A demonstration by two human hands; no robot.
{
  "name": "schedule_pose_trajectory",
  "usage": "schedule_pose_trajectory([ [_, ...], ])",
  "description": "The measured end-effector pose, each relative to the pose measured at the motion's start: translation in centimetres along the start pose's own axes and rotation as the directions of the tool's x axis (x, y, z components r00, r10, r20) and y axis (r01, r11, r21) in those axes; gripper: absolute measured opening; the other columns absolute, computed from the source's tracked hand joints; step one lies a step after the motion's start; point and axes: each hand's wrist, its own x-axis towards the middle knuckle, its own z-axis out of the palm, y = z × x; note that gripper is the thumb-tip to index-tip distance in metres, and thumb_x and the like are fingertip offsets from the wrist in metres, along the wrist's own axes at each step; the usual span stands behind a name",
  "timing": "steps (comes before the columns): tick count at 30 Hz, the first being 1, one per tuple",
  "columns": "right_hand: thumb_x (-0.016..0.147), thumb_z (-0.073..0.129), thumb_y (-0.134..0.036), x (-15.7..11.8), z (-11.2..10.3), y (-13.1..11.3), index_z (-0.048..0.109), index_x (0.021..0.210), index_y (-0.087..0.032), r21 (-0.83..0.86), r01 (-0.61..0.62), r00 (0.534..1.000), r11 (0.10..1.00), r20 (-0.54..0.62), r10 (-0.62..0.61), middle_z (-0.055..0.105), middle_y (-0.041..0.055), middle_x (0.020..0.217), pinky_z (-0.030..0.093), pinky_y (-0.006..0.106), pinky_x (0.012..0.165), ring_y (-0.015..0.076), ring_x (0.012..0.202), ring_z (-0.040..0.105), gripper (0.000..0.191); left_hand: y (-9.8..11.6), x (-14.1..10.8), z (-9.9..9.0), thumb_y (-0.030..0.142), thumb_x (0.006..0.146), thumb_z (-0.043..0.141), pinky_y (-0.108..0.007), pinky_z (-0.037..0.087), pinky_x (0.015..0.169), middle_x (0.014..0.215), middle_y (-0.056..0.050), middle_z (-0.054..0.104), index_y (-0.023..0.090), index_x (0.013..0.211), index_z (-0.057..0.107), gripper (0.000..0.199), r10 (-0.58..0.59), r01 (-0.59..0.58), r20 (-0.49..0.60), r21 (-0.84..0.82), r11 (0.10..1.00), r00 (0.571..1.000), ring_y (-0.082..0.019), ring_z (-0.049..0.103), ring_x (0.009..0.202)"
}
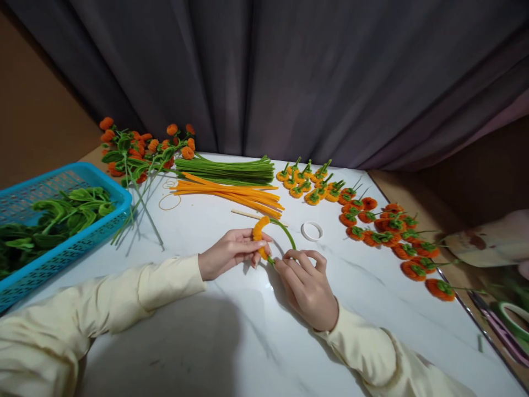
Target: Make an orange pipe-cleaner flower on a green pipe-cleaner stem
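Between the fingertips of my left hand (235,251) is a curved yellow-orange piece of coiled pipe cleaner (259,229). A green pipe cleaner (287,230) arches from the top of that piece over to my right hand (306,284). My right fingers are closed on the green pipe cleaner near the lower end of the orange piece. Just beyond my hands lie a thin wooden stick (246,213), partly hidden, and a white ring (312,231), perhaps a roll of tape.
Orange pipe cleaners (231,193) and green ones (227,168) lie in bundles behind my hands. A blue basket (124,193) of green leaves stands left, near stemmed orange flowers (188,152). Rows of yellow (313,197) and orange flower heads (413,270) spread right, by green tape (516,320).
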Motion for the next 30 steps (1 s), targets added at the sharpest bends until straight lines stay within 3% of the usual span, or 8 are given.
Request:
schedule_pose_trajectory([
  [6, 0.087, 0.042, -0.003, -0.04, 0.02, -0.02, 0.057, 0.094, -0.012, 0.004, 0.014, 1.0, 1.0, 0.004, -0.014, 0.062, 0.0048, 0.072, 0.034, 0.037, 0.082, 0.0195, 0.086, 0.057, 0.018, -0.27, 0.08, 0.35, 0.033, 0.089, 0.05, -0.023, 0.046, 0.057, 0.084, -0.01, 0.062, 0.008, 0.09, 0.061, 0.027, 0.015, -0.015, 0.017, -0.037, 0.999, 1.0, -0.01, 0.053, 0.059],
  [14, 0.084, 0.043, -0.003, 0.3, -0.21, -0.25, 0.058, 0.094, -0.012, 0.027, -0.023, 1.0, 0.999, -0.012, 0.023, 0.061, 0.0045, 0.071, 0.034, 0.037, 0.079, 0.0198, 0.084, 0.057, 0.02, -0.59, -0.23, 0.97, 0.036, 0.089, 0.051, -0.026, 0.049, 0.066, 0.091, -0.01, 0.063, 0.01, 0.089, 0.061, 0.028, -0.005, 0.006, 0.036, -0.022, 1.0, 0.999, -0.011, 0.057, 0.065],
  [22, 0.076, 0.043, -0.002, 0.4, -0.78, -0.11, 0.054, 0.085, -0.015, 0.194, -0.064, 0.998, 0.979, -0.01, 0.067, 0.056, 0.0026, 0.065, 0.032, 0.039, 0.079, 0.0196, 0.077, 0.054, 0.019, -0.44, 0.38, 0.16, 0.034, 0.089, 0.051, -0.017, 0.036, 0.041, 0.074, -0.006, 0.06, 0.009, 0.088, 0.061, 0.027, -0.036, 0.023, -0.073, -0.167, 0.986, 0.997, -0.004, 0.041, 0.044],
  [30, 0.075, 0.043, -0.002, 0.48, -0.58, -0.27, 0.056, 0.084, -0.014, 0.18, -0.041, 0.999, 0.983, 0.018, 0.039, 0.055, 0.002, 0.064, 0.032, 0.038, 0.08, 0.019, 0.077, 0.054, 0.02, -0.4, 0.12, 0.7, 0.027, 0.083, 0.061, -0.015, 0.032, 0.042, 0.076, -0.004, 0.059, 0.01, 0.09, 0.061, 0.018, -0.045, 0.04, -0.046, -0.102, 0.994, 0.998, -0.002, 0.035, 0.044],
])
